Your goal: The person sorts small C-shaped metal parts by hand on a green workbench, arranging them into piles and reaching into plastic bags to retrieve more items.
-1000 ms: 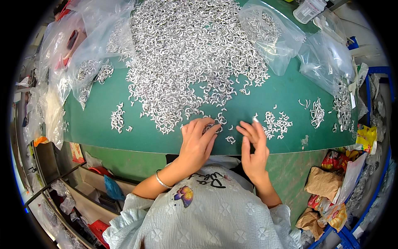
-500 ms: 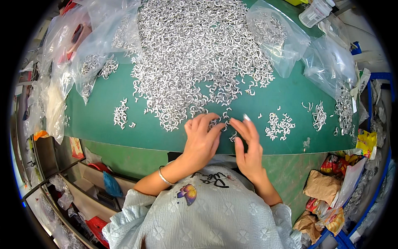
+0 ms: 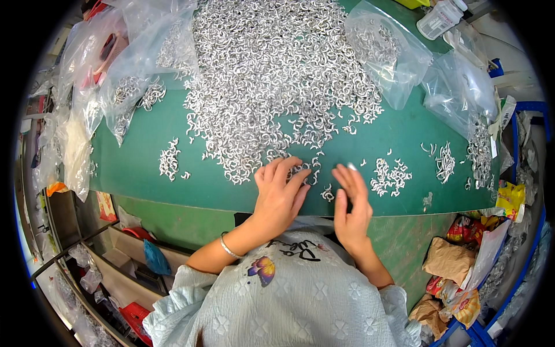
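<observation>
A broad heap of small silver crescent-shaped metal pieces (image 3: 272, 75) covers the middle of a green table top (image 3: 127, 168). My left hand (image 3: 280, 188) lies at the near edge of the heap, fingers bent and apart over some loose crescents. To its right, my right hand (image 3: 354, 203) hovers with its fingers stretched out and nothing visible in them. Between the two hands sits a tiny cluster of crescents (image 3: 328, 193). A larger small pile (image 3: 391, 177) lies to the right of my right hand.
Another small pile (image 3: 169, 159) rests on the left, and one more (image 3: 445, 162) on the right. Clear plastic bags (image 3: 399, 75) holding pieces flank the heap. A white bottle (image 3: 441, 18) stands at the far right. Paper and snack packets (image 3: 451, 260) sit below the table's right edge.
My right hand has moved a little right and toward me, away from the left hand, exposing the tiny cluster. My left hand has barely shifted.
</observation>
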A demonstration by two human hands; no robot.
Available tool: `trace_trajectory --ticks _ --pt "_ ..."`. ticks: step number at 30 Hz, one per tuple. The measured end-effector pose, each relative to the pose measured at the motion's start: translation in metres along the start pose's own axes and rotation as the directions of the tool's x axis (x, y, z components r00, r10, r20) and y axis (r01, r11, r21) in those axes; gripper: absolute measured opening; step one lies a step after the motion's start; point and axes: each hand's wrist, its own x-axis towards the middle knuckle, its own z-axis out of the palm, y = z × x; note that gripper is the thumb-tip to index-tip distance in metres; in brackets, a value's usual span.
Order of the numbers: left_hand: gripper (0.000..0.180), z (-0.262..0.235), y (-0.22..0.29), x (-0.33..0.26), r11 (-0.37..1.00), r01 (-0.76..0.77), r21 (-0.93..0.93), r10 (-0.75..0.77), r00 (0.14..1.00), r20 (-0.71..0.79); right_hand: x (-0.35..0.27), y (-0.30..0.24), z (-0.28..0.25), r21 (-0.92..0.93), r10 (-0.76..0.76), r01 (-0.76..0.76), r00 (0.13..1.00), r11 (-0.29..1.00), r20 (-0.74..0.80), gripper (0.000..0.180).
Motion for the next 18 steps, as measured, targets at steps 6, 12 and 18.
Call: trace_trajectory --ticks 6,12,18 --pt "0.040 0.000 0.001 0.000 1.000 -0.011 -0.011 0.012 1.000 0.024 -0.004 0.006 -0.015 0.025 -0.035 0.039 0.988 0.999 -0.152 0.047" --pt "0.037 0.005 0.002 0.003 0.999 -0.034 0.001 0.034 0.999 0.017 -0.010 0.008 -0.020 0.014 0.027 -0.026 0.995 1.000 -0.092 0.047" --pt "0.032 -0.001 0.008 -0.005 0.967 -0.092 -0.238 0.107 0.993 0.051 -0.021 0.010 -0.020 0.102 0.024 -0.011 0.991 0.995 -0.128 0.046"
